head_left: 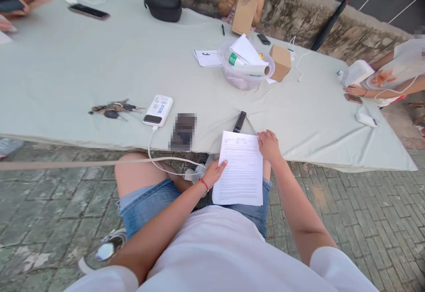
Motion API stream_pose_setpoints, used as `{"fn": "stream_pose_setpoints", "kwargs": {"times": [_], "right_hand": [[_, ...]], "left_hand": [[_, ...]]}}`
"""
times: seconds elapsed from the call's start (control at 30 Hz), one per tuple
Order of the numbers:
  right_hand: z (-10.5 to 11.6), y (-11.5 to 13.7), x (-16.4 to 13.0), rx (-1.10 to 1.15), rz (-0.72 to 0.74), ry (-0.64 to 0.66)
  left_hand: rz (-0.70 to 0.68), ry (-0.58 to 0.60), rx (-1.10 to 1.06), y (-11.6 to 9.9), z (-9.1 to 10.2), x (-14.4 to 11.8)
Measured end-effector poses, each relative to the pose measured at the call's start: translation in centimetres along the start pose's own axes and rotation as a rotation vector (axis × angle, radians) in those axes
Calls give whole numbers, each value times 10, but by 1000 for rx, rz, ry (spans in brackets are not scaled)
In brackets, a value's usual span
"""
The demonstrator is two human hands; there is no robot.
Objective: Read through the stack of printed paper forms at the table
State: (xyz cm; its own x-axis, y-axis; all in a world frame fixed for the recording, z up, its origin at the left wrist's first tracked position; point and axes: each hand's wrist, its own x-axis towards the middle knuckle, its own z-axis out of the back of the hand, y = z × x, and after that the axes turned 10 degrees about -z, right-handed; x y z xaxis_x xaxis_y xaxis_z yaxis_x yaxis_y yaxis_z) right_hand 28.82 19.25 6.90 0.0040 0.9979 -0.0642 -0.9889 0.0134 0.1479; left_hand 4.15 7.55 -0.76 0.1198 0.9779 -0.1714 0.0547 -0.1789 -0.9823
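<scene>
A stack of printed sheets (pixel 239 172) leans from my lap against the table's near edge, its text facing me. My left hand (pixel 215 173) grips the stack's left edge, thumb on top and the other fingers hidden underneath. At the upper right corner my right hand (pixel 268 145) has its fingers bent over the paper's edge; part of the grip is hidden. Just beyond the top edge of the sheets lies a dark narrow device (pixel 239 121). To the left are a pixelated dark object (pixel 183 132) and a white power bank (pixel 158 110) with a white cable plugged in.
Keys (pixel 114 108) lie on the pale tablecloth (pixel 59 75). A clear plastic basin (pixel 245 77) holds papers and a roll, beside a cardboard box (pixel 280 62). A black case (pixel 162 2) and a phone (pixel 89 11) are farther back. Other people sit around the table.
</scene>
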Motion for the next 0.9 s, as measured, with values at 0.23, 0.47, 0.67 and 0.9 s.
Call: {"fn": "stream_pose_setpoints", "kwargs": {"times": [0.23,0.47,0.67,0.9], "right_hand": [[-1,14,3,-66,80,73],[-2,24,1,-87,97,64],[-7,27,-2,-98,116,71],[-11,34,13,23,96,70]], "left_hand": [[-8,-45,-36,9,-1,1],[-10,-34,-90,9,1,-1],[19,-52,-68,15,1,-3],[67,-70,-181,11,-4,-3]]}}
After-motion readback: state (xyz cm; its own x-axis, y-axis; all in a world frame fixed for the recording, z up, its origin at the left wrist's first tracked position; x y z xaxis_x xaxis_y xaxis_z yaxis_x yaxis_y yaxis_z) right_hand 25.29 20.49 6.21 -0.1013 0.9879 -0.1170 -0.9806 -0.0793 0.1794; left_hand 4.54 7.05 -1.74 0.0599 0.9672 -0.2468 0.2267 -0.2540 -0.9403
